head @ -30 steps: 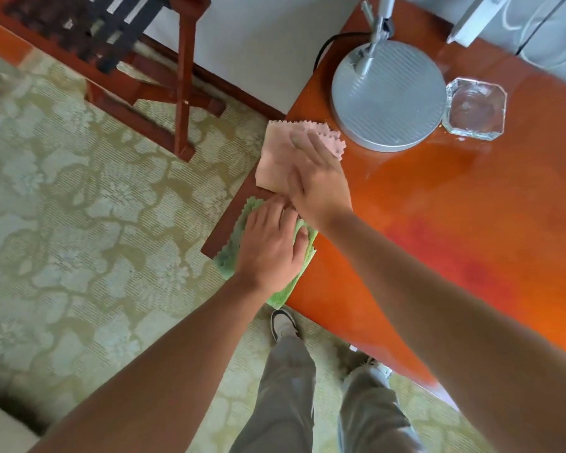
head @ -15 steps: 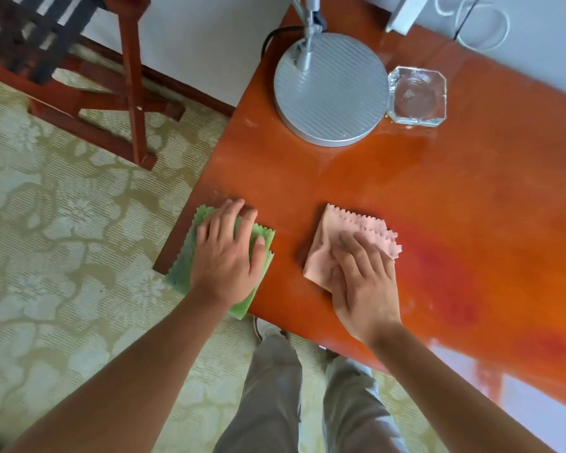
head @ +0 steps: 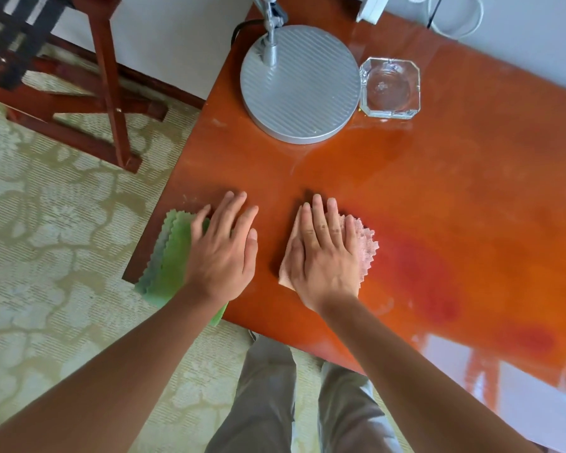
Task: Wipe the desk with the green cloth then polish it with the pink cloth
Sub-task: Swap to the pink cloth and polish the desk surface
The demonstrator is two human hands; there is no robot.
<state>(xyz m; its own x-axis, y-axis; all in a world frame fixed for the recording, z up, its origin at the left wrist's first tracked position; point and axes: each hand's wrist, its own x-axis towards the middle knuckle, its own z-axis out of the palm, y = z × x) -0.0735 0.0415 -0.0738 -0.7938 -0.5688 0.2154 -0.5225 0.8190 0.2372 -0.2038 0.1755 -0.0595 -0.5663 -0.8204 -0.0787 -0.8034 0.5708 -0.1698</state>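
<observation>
Green cloth (head: pixel 167 259) at desk (head: pixel 422 197) corner, well below-left of lamp base (head: pixel 299 83) — left hand (head: pixel 221 253) flat, fingers straight. Pink cloth (head: pixel 361 246) has slid down from beside the base, right hand (head: pixel 324 253) flat on it — polishing underway.

Lamp base (head: pixel 301 83), (perhaps) glass ashtray (head: pixel 390 88)

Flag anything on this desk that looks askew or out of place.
The green cloth under the left hand overhangs the desk corner, partly unsupported. Pale smears streak the desk in front of the lamp base.
</observation>
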